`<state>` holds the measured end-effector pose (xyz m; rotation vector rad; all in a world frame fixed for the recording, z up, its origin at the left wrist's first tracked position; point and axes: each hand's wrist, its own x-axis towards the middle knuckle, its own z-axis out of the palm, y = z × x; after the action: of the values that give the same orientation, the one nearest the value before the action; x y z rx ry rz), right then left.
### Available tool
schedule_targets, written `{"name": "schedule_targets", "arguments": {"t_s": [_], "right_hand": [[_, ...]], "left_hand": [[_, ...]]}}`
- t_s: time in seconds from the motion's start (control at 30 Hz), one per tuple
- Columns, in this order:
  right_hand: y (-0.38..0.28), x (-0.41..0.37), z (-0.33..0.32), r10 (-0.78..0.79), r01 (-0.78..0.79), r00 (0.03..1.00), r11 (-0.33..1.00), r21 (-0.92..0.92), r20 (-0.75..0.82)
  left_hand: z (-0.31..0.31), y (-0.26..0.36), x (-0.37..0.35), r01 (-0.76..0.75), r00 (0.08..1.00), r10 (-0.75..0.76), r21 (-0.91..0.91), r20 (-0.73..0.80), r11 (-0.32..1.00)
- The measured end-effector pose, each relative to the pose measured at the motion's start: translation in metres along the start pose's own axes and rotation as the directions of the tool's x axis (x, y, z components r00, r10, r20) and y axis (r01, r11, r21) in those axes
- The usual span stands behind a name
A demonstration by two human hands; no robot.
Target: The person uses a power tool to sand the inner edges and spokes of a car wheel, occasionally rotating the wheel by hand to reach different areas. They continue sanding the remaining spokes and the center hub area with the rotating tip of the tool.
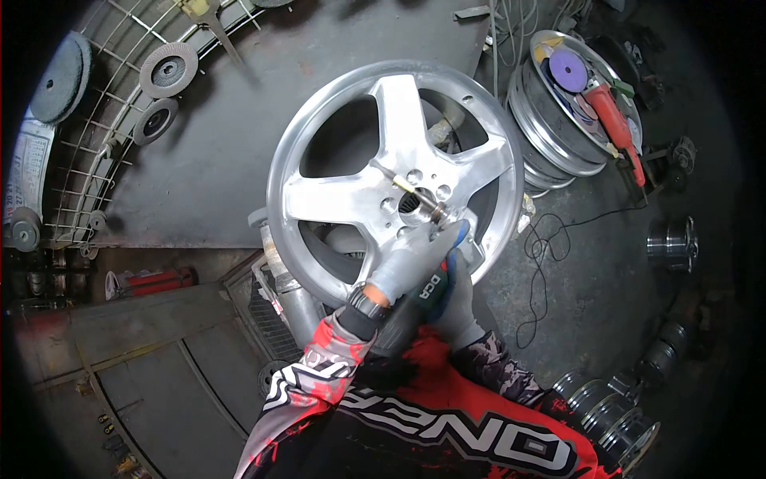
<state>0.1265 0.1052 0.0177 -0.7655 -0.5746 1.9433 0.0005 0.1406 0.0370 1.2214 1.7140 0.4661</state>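
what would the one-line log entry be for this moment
left hand grips grinder | right hand grips grinder | grinder nose at hub of alloy wheel

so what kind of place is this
Most likely a wheel repair or polishing workshop: the left hand and right hand hold a power grinder at the hub of an alloy wheel, more rims are stacked nearby, and abrasive discs sit on a wire rack.
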Motion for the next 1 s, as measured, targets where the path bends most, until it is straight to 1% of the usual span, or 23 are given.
{"name": "schedule_targets", "arguments": {"t_s": [0.03,0.07,0.1,0.17,0.23,0.27,0.3,0.37,0.47,0.5,0.57,0.6,0.63,0.67,0.73,0.77,0.8,0.83,0.87,0.9,0.93,0.97,1.0], "right_hand": [[0.001,0.001,-0.005,-0.129,0.144,0.987,0.973,-0.179,0.094],[0.003,0.003,-0.013,-0.128,0.144,0.987,0.973,-0.179,0.094],[0.004,0.006,-0.018,-0.107,0.133,0.988,0.959,-0.252,0.114],[0.007,0.007,-0.026,-0.083,0.122,0.988,0.938,-0.324,0.131],[0.011,0.005,-0.018,0.172,-0.171,0.985,0.975,0.144,0.004],[0.016,0.004,-0.022,0.175,-0.174,0.985,0.974,0.146,0.007],[0.021,0.002,-0.025,0.192,-0.193,0.981,0.971,0.137,0.025],[0.026,0.002,-0.033,0.206,-0.210,0.978,0.969,0.129,0.044],[0.019,0.005,-0.028,0.219,-0.236,0.970,0.950,0.205,0.103],[0.020,0.009,-0.030,0.191,-0.196,0.981,0.961,0.193,0.043],[0.022,0.010,-0.041,0.163,-0.157,0.986,0.972,0.175,-0.018],[0.022,0.009,-0.050,-0.247,0.257,0.965,0.822,-0.509,0.088],[0.023,0.008,-0.057,-0.444,0.523,0.790,0.130,-0.842,0.422],[0.028,0.008,-0.062,-0.440,0.526,0.790,0.130,-0.840,0.427],[0.034,0.008,-0.063,-0.249,0.419,0.908,0.563,-0.712,0.337],[0.030,0.007,-0.052,-0.246,0.421,0.907,0.564,-0.711,0.342],[0.020,0.004,-0.034,-0.083,0.110,0.991,0.953,-0.282,0.108],[0.015,0.002,-0.024,0.199,-0.191,0.980,0.934,0.302,0.004],[0.015,0.003,-0.024,0.201,-0.194,0.980,0.935,0.298,0.007],[0.016,0.003,-0.026,0.062,-0.064,0.998,0.995,0.070,0.028],[0.016,0.004,-0.029,-0.070,0.082,0.994,0.984,-0.157,0.081],[0.016,0.005,-0.032,-0.069,0.082,0.994,0.983,-0.163,0.085],[0.016,0.005,-0.035,-0.320,0.369,0.928,0.740,-0.562,0.188]], "left_hand": [[-0.001,0.000,0.003,-0.223,0.974,0.225,0.158,0.006,0.962],[-0.001,-0.001,0.005,-0.426,0.900,0.433,0.308,0.047,0.851],[0.001,-0.004,0.008,-0.426,0.900,0.433,0.307,0.047,0.851],[0.006,-0.009,0.013,-0.266,0.964,0.265,0.191,0.034,0.945],[0.002,-0.001,0.000,-0.155,0.988,0.157,0.140,0.000,0.978],[0.001,0.001,-0.007,-0.041,0.999,0.044,0.084,-0.030,0.996],[0.001,-0.002,-0.011,-0.039,0.999,0.042,0.086,-0.031,0.996],[0.001,-0.008,-0.015,-0.236,0.963,0.255,0.189,-0.082,0.953],[0.012,-0.015,0.000,-0.147,0.985,0.160,0.180,-0.064,0.973],[0.008,-0.009,0.003,-0.146,0.985,0.160,0.179,-0.066,0.973],[-0.005,0.012,0.004,-0.285,0.958,0.270,0.251,0.091,0.925],[-0.008,0.020,0.000,-0.284,0.959,0.270,0.250,0.088,0.926],[-0.011,0.028,-0.004,-0.177,0.984,0.165,0.241,0.068,0.954],[-0.012,0.031,-0.005,-0.066,0.997,0.056,0.229,0.048,0.971],[0.010,-0.008,0.004,-0.087,0.995,0.094,0.237,-0.020,0.968],[0.018,-0.021,0.007,-0.111,0.987,0.136,0.248,-0.086,0.962],[0.012,-0.010,0.003,-0.109,0.987,0.134,0.247,-0.090,0.963],[0.002,0.011,-0.005,-0.027,0.997,0.038,0.150,-0.070,0.988],[-0.004,0.023,-0.008,0.056,0.998,-0.054,0.052,-0.041,0.997],[-0.002,0.016,-0.002,0.055,0.998,-0.053,0.048,-0.045,0.997],[0.002,0.005,0.006,-0.139,0.990,0.141,0.178,0.002,0.974],[0.008,-0.004,0.014,-0.327,0.944,0.321,0.294,0.071,0.898],[0.006,0.002,0.012,-0.327,0.944,0.323,0.289,0.064,0.900]]}}
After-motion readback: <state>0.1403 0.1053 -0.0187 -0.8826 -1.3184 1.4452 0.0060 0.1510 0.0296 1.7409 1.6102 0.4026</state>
